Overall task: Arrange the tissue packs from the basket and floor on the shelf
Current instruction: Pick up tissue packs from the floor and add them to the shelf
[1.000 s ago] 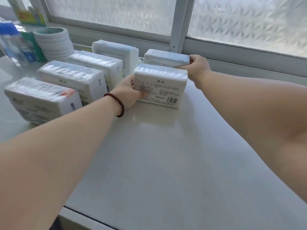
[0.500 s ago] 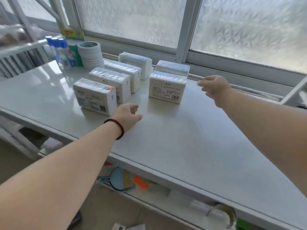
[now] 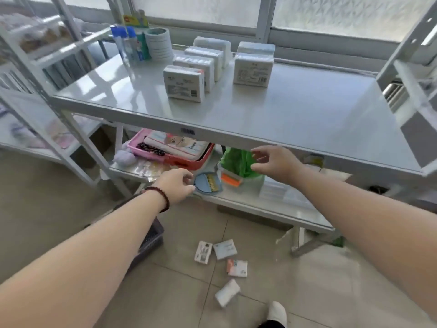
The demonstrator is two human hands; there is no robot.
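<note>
Up on the glossy white shelf point(image 3: 295, 107), six plastic-wrapped, brick-shaped tissue packs point(image 3: 184, 82) stand on their long edges, long axes running left to right: four in a row receding toward the frosted window, two more just to the right. Four smaller packs point(image 3: 225, 249) lie scattered at odd angles on the tiled floor point(image 3: 307, 292), beside a dark slatted basket point(image 3: 149, 240). Both the left hand point(image 3: 176, 185) and right hand point(image 3: 275, 160) hang empty before the shelf edge, fingers loosely spread, touching nothing.

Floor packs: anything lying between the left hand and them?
In the head view, only bare floor tile separates the left hand from the floor packs; the dark basket sits off to the left.
</note>
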